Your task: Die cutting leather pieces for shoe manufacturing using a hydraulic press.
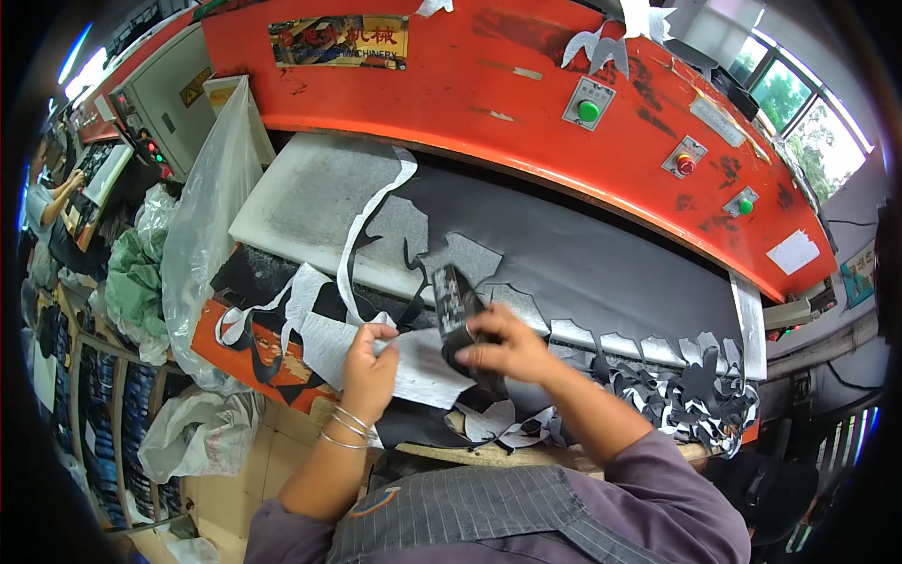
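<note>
Apron (451, 522) before bench (230, 343); left grip (369, 374) pinches sheet (423, 368), right grip (515, 348) clasps block (458, 305); scraps (676, 399) litter bench, press (489, 94) behind it, sack (202, 432) left of it.

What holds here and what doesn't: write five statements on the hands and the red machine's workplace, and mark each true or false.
1. The left hand holds a pale grey sheet piece. True.
2. The right hand is empty. False: it grips a black rectangular block.
3. The silver bangles are on the right arm. False: they circle the left wrist.
4. On the red machine front, a red push button sits between two green push buttons. True.
5. The heap of black and white scraps lies at the left end of the work surface. False: it lies at the right end.
</note>
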Action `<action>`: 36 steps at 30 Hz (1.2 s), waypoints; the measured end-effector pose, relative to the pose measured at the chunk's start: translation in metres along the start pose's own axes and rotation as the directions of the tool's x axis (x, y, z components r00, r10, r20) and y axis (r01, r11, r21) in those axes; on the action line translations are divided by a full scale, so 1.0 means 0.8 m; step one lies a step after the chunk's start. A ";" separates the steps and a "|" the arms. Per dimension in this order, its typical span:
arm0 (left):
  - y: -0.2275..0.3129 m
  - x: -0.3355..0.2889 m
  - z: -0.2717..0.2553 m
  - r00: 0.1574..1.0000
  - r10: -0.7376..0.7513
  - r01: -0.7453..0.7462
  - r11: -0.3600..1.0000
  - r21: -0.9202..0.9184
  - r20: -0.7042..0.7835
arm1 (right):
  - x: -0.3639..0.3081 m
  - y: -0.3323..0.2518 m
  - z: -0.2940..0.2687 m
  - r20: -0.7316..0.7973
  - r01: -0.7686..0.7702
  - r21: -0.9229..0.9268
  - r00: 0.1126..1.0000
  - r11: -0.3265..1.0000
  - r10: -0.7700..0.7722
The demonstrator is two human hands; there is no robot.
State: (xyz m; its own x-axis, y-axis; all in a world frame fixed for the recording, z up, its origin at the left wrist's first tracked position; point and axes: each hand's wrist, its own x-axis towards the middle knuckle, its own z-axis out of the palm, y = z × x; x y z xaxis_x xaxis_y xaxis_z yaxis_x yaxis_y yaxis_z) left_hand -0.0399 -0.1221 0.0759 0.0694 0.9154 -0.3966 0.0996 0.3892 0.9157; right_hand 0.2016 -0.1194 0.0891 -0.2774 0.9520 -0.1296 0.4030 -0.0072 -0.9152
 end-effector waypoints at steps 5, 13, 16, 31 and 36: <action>0.029 0.010 -0.047 0.760 0.634 -0.495 0.425 0.758 0.140 | 0.118 -0.014 -0.075 -0.145 -0.113 -0.634 0.989 0.765 0.025; 0.059 0.150 0.037 0.879 0.455 -0.458 0.716 0.527 0.145 | 0.201 0.033 -0.079 -0.164 -0.088 -0.763 0.985 0.640 -0.061; 0.032 0.197 0.073 0.815 0.577 -0.490 0.631 0.602 0.058 | 0.175 0.047 -0.081 -0.221 -0.058 -0.714 0.964 0.698 -0.146; 0.018 0.190 0.089 0.747 0.664 -0.508 0.538 0.672 0.033 | 0.149 0.068 -0.082 -0.236 0.061 -0.705 0.919 0.706 -0.315; 0.023 0.189 0.086 0.726 0.685 -0.534 0.507 0.677 0.059 | 0.150 0.057 -0.079 -0.260 0.036 -0.692 0.920 0.721 -0.295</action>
State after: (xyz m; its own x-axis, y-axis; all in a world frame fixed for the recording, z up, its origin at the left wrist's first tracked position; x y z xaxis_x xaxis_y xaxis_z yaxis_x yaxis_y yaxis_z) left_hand 0.0405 0.0163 0.0283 0.1775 0.9251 0.3357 0.6851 -0.3611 0.6327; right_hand 0.2420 0.0139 0.0561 -0.1472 0.9571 0.2497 0.8842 0.2405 -0.4004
